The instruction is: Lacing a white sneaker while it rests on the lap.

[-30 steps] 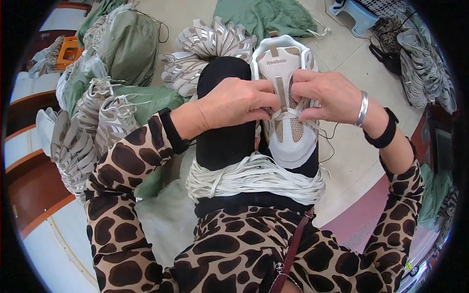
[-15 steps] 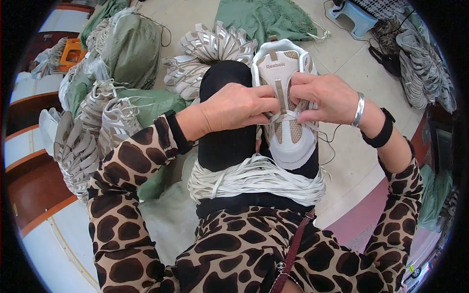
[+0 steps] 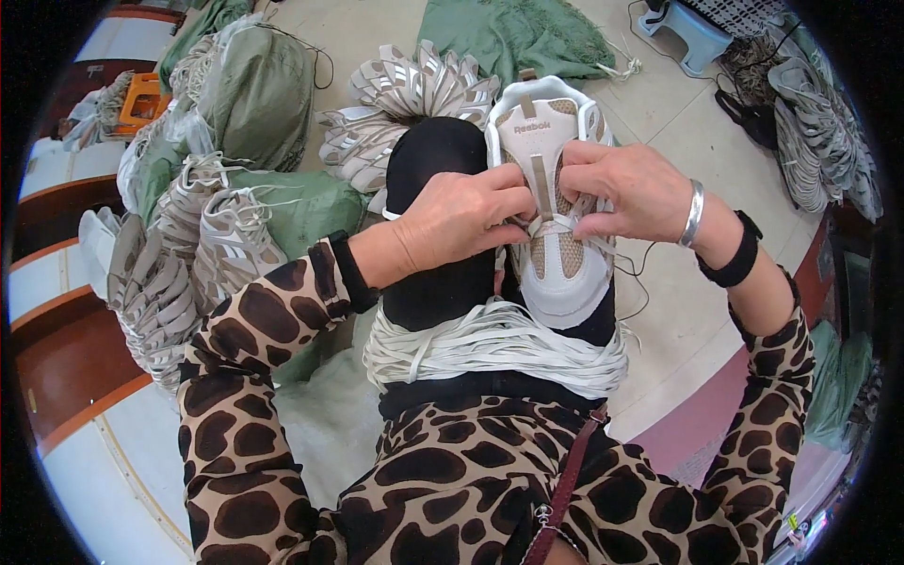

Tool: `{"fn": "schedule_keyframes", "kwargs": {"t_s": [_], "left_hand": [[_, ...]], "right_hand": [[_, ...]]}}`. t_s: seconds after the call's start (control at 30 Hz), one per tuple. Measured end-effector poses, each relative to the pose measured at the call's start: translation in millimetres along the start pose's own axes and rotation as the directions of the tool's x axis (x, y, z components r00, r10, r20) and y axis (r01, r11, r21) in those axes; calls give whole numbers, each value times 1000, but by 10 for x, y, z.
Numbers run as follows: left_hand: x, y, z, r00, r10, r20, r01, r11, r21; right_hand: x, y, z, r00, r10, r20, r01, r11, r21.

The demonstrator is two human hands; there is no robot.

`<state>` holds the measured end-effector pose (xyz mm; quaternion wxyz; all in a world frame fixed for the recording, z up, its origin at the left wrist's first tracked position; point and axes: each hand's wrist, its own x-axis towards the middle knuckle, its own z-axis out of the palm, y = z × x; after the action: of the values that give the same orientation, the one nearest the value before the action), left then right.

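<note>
- An orange crate [image 3: 141, 99] sits far left by the brown and white bench [image 3: 56, 282].
- Green sacks [image 3: 254, 94] lie on the floor, with grey and white shoe uppers [image 3: 202, 235] stacked against and in front of them.
- A fan of more uppers [image 3: 405, 99] lies beyond the person's black-clad knees [image 3: 433, 160].
- The left hand [image 3: 461, 217] comes in over the left knee, fingers curled and pinched on the white lace [image 3: 551, 224] at the shoe's left side.
- The shoe [image 3: 556, 188], white and beige, rests on the right thigh with its toe toward the person and its heel pointing away; both hands meet across its tongue.
- A bundle of white laces [image 3: 494, 344] lies across the lap, just below the shoe's toe.
- The right hand [image 3: 626, 188], with a silver bangle [image 3: 693, 213] and a black wristband [image 3: 739, 252], is closed on the lace at the shoe's right side.
- A green cloth [image 3: 518, 33] lies on the floor beyond the shoe, a pale blue stool [image 3: 692, 33] right of it.
- More uppers [image 3: 815, 122] are piled at the far right.
</note>
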<state>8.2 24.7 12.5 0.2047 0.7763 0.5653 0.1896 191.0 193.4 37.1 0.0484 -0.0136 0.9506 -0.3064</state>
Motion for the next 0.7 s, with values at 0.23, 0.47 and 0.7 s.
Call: {"fn": "schedule_keyframes", "kwargs": {"t_s": [0.23, 0.47, 0.7], "left_hand": [[-79, 53, 78, 983, 2, -182, 2, 1000, 21], [-56, 28, 64, 981, 39, -188, -39, 999, 2], [20, 54, -31, 995, 49, -82, -37, 989, 146]], "right_hand": [[-24, 28, 3, 1000, 4, -10, -4, 1000, 17], [-14, 21, -2, 1000, -6, -4, 6, 1000, 19], [-17, 63, 19, 1000, 9, -11, -9, 999, 52]]}}
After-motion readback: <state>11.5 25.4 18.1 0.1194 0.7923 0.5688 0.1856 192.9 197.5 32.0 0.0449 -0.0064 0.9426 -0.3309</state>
